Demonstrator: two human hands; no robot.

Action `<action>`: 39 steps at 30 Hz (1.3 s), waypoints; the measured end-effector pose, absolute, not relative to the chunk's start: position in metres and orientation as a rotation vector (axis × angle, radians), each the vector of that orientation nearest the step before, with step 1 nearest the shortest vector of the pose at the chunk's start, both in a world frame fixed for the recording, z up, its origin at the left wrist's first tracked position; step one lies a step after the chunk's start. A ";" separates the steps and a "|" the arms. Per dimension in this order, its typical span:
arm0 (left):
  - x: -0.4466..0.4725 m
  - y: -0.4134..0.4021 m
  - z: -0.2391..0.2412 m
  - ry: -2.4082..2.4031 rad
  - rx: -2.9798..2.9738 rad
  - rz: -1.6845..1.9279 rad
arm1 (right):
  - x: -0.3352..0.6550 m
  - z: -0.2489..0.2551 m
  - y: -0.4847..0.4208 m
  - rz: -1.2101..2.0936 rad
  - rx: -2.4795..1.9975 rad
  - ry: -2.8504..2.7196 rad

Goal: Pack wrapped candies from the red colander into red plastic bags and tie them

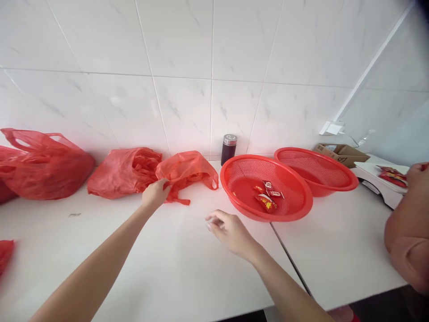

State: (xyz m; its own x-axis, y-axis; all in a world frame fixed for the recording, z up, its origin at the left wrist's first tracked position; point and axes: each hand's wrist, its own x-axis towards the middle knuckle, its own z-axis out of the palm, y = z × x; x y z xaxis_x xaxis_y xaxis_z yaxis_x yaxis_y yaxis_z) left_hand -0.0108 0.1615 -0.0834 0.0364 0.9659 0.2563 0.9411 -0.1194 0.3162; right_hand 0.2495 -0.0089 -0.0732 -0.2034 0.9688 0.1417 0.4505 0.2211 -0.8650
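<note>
My left hand [156,195] is closed in a pinch on the edge of a thin red plastic bag [191,167], which lies crumpled on the white table. Just left of that bag sits a bundle of red plastic bags [117,174]. My right hand [231,230] hovers over the table in front of a red mesh basket [231,179], its fingers loosely curled with a gap between thumb and forefinger; I see nothing held there. Inside the basket lie several small wrapped snack packets [266,201], mostly red. The hand and basket are apart.
A dark flask [229,150] stands by the tiled wall. Behind the first basket is a second red basket [315,154], then a cardboard box [345,154] and a white scale [377,176] with packets. Another person's arm [404,210] is at right. A filled red bag [50,170] sits far left.
</note>
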 end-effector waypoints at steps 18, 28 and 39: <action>0.009 0.159 -0.115 1.662 2.109 1.040 | 0.162 -0.146 0.131 0.752 -1.406 -1.709; 0.015 0.167 -0.120 1.613 1.887 1.042 | 0.178 -0.150 0.125 0.905 -1.336 -1.624; 0.017 0.158 -0.119 1.510 1.803 1.042 | 0.174 -0.159 0.127 0.934 -1.337 -1.540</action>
State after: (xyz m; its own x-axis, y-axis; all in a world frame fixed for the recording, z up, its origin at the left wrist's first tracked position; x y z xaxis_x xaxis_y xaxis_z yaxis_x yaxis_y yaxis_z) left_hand 0.0169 0.1579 -0.1192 0.0627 0.9764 0.2068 0.5396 -0.2074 0.8160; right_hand 0.1744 0.1273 -0.1590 -0.0463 0.9898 0.1345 0.3381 0.1422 -0.9303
